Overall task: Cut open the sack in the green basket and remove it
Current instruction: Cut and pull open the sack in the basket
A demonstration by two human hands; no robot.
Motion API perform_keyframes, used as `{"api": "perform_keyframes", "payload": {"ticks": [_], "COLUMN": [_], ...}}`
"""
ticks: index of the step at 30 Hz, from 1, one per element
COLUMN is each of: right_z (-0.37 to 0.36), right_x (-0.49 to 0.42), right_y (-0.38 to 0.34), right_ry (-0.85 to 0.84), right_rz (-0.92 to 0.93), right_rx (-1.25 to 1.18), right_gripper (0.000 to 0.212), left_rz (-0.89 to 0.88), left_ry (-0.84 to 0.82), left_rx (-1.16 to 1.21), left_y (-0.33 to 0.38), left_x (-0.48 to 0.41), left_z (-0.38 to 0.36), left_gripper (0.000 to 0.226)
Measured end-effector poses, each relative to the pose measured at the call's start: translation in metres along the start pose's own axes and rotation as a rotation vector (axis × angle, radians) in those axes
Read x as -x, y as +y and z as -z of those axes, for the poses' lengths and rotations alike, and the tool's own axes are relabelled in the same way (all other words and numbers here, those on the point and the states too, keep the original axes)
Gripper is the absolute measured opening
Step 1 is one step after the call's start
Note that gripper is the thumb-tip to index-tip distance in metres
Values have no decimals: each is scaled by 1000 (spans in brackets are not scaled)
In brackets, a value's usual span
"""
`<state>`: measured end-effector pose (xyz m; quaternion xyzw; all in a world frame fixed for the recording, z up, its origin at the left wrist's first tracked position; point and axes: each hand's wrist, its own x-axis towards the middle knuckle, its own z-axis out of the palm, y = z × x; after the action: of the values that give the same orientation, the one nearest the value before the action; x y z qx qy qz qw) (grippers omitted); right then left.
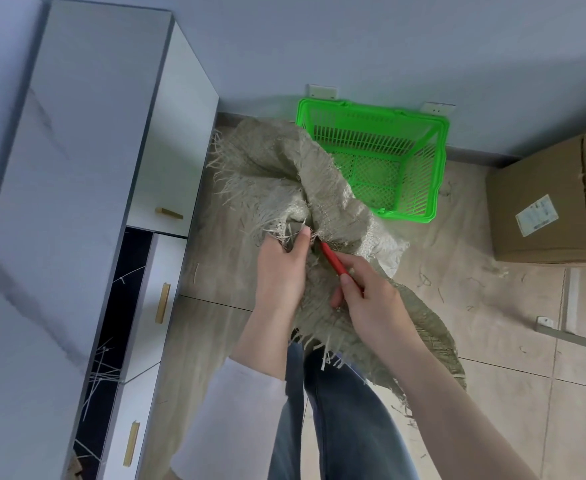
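**A:** What's in the green plastic lattice basket [442, 161]?

**B:** Only its mesh bottom shows. It stands on the floor by the wall. The frayed grey-green woven sack [270, 161] is outside it, held up, with a fold covering the basket's near-left corner.

**A:** And the hands?

**B:** The left hand [281, 268] clutches a bunch of the frayed edge. The right hand [371, 299] is curled round a red-handled cutter [334, 261], whose tip is buried in the fabric.

**A:** The brown cardboard box [544, 209]?

**B:** It's cut off at the right, and its contents can't be seen.

sack [284, 161]: grey-beige weave | basket [440, 168]: bright green lattice; cutter [334, 261]: red
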<state>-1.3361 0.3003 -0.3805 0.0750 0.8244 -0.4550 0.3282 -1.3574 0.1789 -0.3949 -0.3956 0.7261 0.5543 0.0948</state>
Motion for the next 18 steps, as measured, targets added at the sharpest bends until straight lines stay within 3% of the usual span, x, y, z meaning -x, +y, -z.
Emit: {"api": "perform_keyframes", "payload": {"ticks": [2, 7, 11, 18], "right_z": [1, 1, 0, 11], "right_x": [1, 0, -1, -13], "right_y": [-1, 1, 2, -11], "right_ry": [-10, -5, -5, 36], "right_rz": [31, 73, 99, 137], "right_rx": [-24, -57, -89, -49], "right_gripper": [35, 36, 41, 38], "left_rz": [-23, 55, 122, 140], "left_ry": [24, 56, 29, 25], "left_rx": [-15, 171, 211, 274], "left_y": [2, -6, -15, -1], "left_x": [2, -1, -4, -8], "left_z": [1, -5, -17, -51], "left_gripper": [21, 43, 31, 43]}}
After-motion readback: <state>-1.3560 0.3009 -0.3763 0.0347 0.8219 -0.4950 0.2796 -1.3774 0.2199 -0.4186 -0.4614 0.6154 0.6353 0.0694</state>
